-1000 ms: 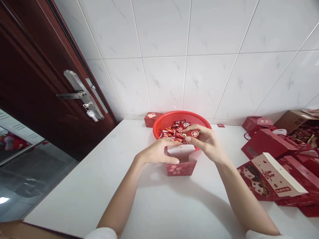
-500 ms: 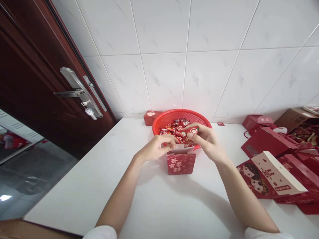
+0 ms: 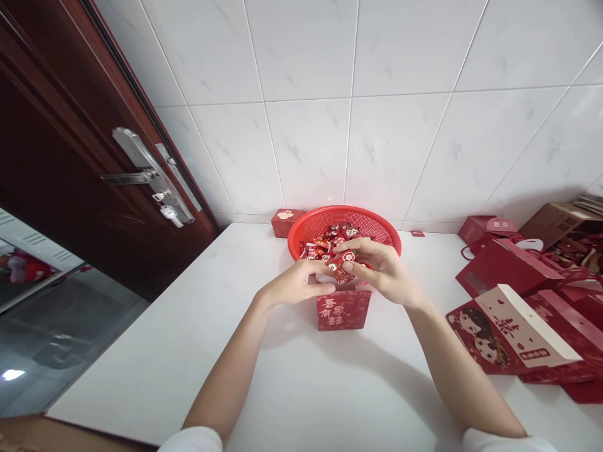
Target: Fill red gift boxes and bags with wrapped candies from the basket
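While the right hand pinches a flower-printed packet at the red gift box's mouth, the left hand curls beside it, grip unclear, both masking the plastic basket's front.

Right hand: thumb and fingers pinching a red flower-printed packet above an upright red gift box, Chinese characters on its front. Left hand: at the box's upper left edge. Behind: red perforated plastic basket of wrapped candies; small red box beside it. Right: cartoon-printed gift bag, further red bags. White tabletop; tiled wall; dark red door, keys in lock.
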Motion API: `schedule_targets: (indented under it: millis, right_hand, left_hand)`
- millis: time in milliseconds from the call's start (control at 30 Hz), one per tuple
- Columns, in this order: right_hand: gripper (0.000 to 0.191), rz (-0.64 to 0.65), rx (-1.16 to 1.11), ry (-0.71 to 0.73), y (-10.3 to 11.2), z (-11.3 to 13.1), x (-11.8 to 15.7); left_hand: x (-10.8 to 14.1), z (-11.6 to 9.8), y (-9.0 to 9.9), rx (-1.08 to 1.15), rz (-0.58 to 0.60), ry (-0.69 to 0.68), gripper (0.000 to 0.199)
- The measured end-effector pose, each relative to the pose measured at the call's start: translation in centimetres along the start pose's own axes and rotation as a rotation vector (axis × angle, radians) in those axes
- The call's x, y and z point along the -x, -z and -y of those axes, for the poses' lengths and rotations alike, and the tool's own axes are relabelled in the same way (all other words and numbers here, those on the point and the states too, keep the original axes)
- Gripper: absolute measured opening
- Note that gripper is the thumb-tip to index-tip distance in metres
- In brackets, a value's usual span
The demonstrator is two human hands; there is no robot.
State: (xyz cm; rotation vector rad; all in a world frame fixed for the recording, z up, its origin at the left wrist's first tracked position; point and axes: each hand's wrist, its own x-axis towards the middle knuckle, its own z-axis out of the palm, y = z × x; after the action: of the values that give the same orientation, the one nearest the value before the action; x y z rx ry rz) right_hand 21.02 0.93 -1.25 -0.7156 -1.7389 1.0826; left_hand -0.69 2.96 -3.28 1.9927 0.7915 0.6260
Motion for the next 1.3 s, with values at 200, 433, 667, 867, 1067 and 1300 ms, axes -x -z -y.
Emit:
schedule_targets:
  millis: [200, 433, 667, 867, 1067, 1300]
  right_hand:
    - [0.019, -0.005, 0.039, 0.033, 0.1, 0.2, 0.3]
    - [0.016, 0.329, 0.459, 0.048, 0.3, 0.1, 0.5]
    - [0.027, 0.430, 0.585, -0.009, 0.2, 0.6, 0.7]
    - [0.020, 0.200, 0.583, 0.024, 2.0, 1.4, 1.0]
    - [0.024, -0.032, 0.672, -0.009, 4.7, 1.3, 1.1]
    - [0.027, -0.029, 0.704, -0.099, 5.8, 1.2, 1.1]
  left_hand:
    - [0.2, -1.0, 0.3, 0.000, 0.040, 0.057, 0.039]
    - [0.2, -0.8, 0.5, -0.054, 0.065, 0.071, 0.042]
    - [0.2, -0.6, 0.6, -0.052, 0.094, 0.090, 0.065]
    - [0.2, -0.3, 0.7, -0.027, 0.112, 0.085, 0.063]
    - [0.5, -0.6, 0.4, -0.135, 0.113, 0.059, 0.054]
    - [-0.3, 0.1, -0.3, -0.202, -0.040, -0.066, 0.029]
